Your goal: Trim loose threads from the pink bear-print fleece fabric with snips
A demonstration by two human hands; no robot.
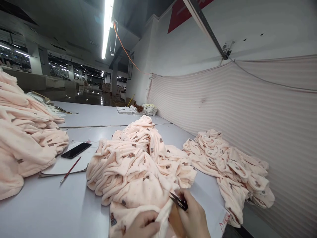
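A long white cutting table [49,205] fills the lower half of the frame. On it lie a pink fleece heap [138,165] in the centre, a second heap [230,165] at right, a folded stack [22,138] at left, a black phone [76,150] on paper sheets [59,167], a red pencil [70,170], and small folded piles [138,109] far behind.

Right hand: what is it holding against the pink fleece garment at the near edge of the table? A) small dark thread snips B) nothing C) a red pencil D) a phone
A: the right hand grips small dark thread snips at the pink fleece garment; the red pencil and phone lie apart to the left.
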